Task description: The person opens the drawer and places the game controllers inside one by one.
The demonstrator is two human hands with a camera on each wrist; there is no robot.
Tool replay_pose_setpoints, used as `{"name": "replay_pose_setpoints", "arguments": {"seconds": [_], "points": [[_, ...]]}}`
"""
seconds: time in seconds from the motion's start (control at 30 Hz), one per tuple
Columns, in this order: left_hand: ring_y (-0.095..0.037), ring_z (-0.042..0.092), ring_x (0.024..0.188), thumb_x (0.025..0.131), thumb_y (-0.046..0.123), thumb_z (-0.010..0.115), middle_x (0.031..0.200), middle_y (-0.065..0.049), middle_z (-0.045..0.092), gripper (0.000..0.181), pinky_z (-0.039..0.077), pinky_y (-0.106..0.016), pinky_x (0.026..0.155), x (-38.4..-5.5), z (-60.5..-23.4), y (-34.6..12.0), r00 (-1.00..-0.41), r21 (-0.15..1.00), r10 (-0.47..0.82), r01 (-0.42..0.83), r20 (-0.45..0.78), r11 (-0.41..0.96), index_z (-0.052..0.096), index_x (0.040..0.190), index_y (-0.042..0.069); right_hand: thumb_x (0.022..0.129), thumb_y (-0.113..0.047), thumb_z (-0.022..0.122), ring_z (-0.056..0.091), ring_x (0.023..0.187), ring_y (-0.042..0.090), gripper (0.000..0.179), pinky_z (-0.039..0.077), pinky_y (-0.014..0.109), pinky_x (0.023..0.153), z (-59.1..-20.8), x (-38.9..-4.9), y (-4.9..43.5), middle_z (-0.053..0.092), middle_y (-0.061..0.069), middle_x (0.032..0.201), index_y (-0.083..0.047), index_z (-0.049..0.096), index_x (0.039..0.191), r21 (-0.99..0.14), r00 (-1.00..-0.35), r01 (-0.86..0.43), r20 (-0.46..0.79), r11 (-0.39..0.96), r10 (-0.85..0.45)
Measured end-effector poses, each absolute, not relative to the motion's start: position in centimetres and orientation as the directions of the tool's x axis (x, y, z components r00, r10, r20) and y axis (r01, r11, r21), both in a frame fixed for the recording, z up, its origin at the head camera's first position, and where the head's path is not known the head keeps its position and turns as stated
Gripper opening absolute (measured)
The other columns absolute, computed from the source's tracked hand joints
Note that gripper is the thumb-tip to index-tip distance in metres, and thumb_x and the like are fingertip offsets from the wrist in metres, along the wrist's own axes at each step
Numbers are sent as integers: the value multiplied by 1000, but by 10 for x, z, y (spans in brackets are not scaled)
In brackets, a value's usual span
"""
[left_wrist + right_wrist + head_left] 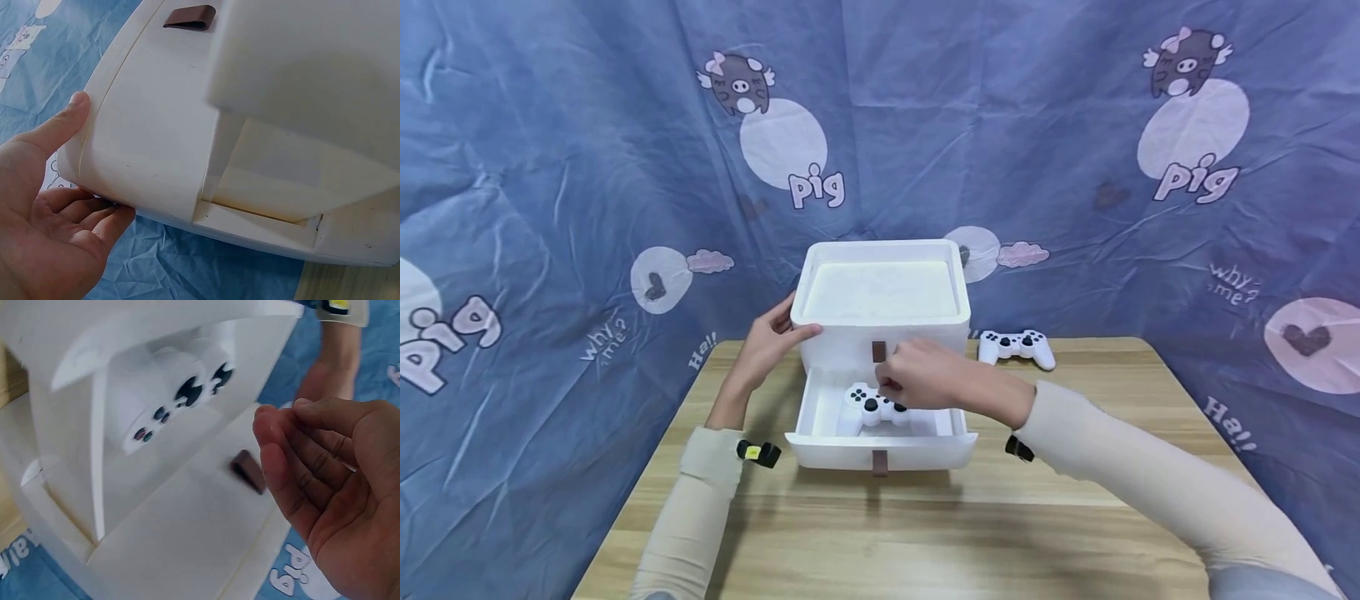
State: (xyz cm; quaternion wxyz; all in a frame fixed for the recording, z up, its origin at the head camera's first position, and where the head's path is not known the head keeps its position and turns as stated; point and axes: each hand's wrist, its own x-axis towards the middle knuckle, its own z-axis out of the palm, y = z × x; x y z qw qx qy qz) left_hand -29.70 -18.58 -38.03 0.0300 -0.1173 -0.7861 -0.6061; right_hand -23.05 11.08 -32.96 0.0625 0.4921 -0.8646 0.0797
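Observation:
A white two-drawer storage box [835, 343] stands on the table, its lower drawer [835, 452] pulled out. Inside that drawer lies a white game controller [855, 397] with black sticks, partly hidden by my right hand. My left hand [764, 347] grips the box's left front corner, thumb by the top rim and fingers along the side, as the left wrist view also shows. Over the drawer, my right hand [919, 372] hovers with loosely curled fingers and nothing in them. It is near the upper drawer's brown pull tab [878, 351].
Another white controller [1017, 347] lies on the table right of the box. The lower drawer's brown tab [880, 463] hangs at its front. A blue patterned cloth [910, 125] rises behind the wooden table [850, 542]. The box's top is a shallow tray [964, 292].

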Motion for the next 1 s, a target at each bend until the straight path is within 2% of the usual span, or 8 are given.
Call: {"name": "replay_pose_setpoints", "arguments": {"seconds": [0.23, 0.33, 0.43, 0.63, 0.9, 1.0], "points": [[-28, 51, 151, 92, 35, 87, 168, -8, 46, 92, 46, -48, 122, -299, -382, -184, -971, 941, 138, 223, 193, 256, 37, 167, 22, 97, -15, 74, 36, 51, -3, 31, 31, 16, 48, -326, -205, 124, 46, -15, 56, -21, 62, 69, -110, -536, -842, 272, 527, -799], [-28, 50, 151, 92, 34, 87, 168, -8, 45, 92, 46, -48, 122, -299, -382, -184, -972, 941, 138, 222, 192, 254, 37, 167, 22, 98, -18, 75, 35, 51, -5, 30, 28, 16, 46, -330, -196, 127, 44, -15, 55, -21, 63, 70, -137, -557, -829, 283, 541, -781], [-28, 51, 150, 92, 33, 87, 168, -8, 45, 92, 46, -48, 122, -299, -381, -184, -971, 941, 140, 224, 194, 252, 37, 167, 22, 99, -21, 76, 36, 51, -6, 30, 31, 14, 47, -337, -187, 129, 46, -16, 56, -21, 64, 72, -176, -572, -820, 291, 545, -767], [-28, 52, 149, 92, 32, 87, 167, -9, 46, 92, 47, -49, 121, -298, -380, -182, -970, 939, 141, 231, 200, 254, 37, 167, 21, 99, -15, 75, 38, 52, -8, 32, 36, 12, 48, -359, -171, 131, 50, -15, 56, -19, 64, 69, -253, -604, -797, 314, 549, -733], [-29, 50, 151, 92, 32, 87, 168, -10, 45, 92, 47, -47, 121, -297, -380, -184, -972, 940, 133, 224, 195, 256, 36, 168, 21, 95, -10, 75, 44, 54, -10, 14, 42, 10, 49, -392, -147, 125, 65, -11, 64, -14, 77, 82, -353, -690, -721, 289, 597, -663], [-28, 50, 152, 92, 32, 87, 169, -9, 44, 92, 46, -47, 122, -298, -381, -185, -972, 942, 129, 222, 195, 253, 36, 168, 21, 96, -9, 73, 43, 54, -10, 16, 41, 11, 49, -404, -141, 120, 62, -13, 61, -14, 77, 81, -396, -717, -692, 278, 603, -639]]}}
